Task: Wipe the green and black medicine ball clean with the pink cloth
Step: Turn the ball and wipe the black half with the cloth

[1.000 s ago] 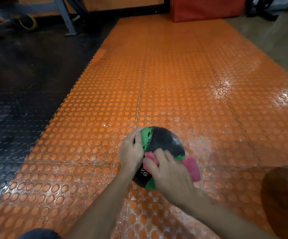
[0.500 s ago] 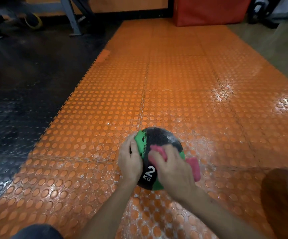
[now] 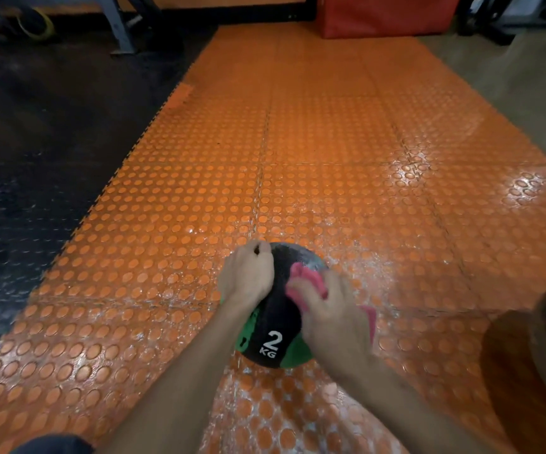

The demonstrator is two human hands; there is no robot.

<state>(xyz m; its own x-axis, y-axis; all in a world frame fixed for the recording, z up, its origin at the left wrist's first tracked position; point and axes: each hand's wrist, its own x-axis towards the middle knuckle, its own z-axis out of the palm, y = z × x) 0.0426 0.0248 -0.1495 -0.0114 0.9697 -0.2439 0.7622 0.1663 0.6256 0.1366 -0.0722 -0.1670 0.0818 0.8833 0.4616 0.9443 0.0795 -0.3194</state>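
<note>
Orange studded floor mat [image 3: 330, 142] fills most of my view, glossy and wet-looking near me, with a black mat [image 3: 36, 142] joining it on the left. The medicine ball [image 3: 271, 326] sits on the orange mat, low and centre in the head view, showing a black panel marked "2 KG" with green patches on either side. I can only see its near and upper faces; both hands cover much of the top.

My left hand [image 3: 248, 276] lies on the ball's upper left, its fingers [image 3: 258, 253] curled over the far edge and gripping the ball, the tips hidden behind it. My right hand [image 3: 333, 316] presses the pink cloth [image 3: 307, 280] against the upper right of the ball, fingers curled around the bunched fabric. That hand is motion-blurred, so I cannot count its fingers. A second bit of pink shows past the wrist side, and I cannot tell how the cloth is folded underneath.

At the far end a red block [image 3: 386, 14] is cut off by the top edge, beside a grey metal frame leg [image 3: 117, 24]. A brown rounded shape [image 3: 533, 355] at the right edge is too blurred and cropped to identify, as is the dark fabric [image 3: 52, 445] at the bottom left
</note>
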